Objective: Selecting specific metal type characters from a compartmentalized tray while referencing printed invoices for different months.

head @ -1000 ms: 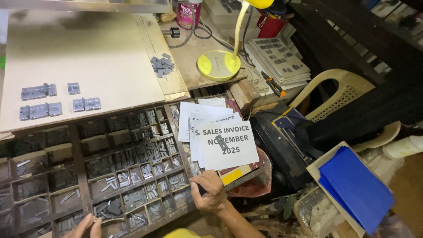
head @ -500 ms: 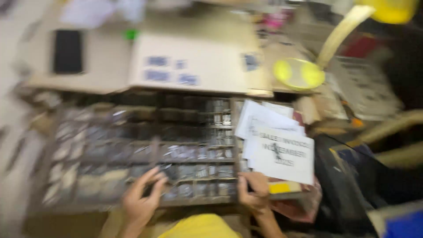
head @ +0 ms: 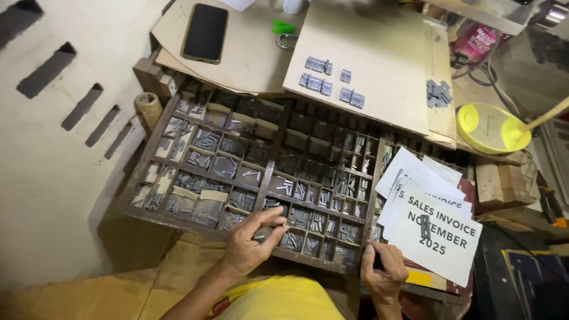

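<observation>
Wooden type case (head: 155, 178), gridded compartments of small grey metal sorts. One white paper stack (head: 435, 228) at its right edge. Left hand (head: 252, 243) pinches at the near-edge compartment, possibly holding a sort; right hand (head: 384, 274) curls narrow on near-right corner.

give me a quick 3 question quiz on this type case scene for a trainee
1. True or false: the left hand reaches into a front compartment of the wooden type case.
2. Multiple choice: what lies on the stack of white paper sheets beside the case? A) a phone B) a small metal type piece C) a green clip
3. Fill in: the black smartphone lies screen up on a sheet of ____ behind the case.

Key
1. True; its fingers pinch at metal type pieces there.
2. B; the small metal type piece sits on the top sheet, near the right hand.
3. Cardboard.
</observation>
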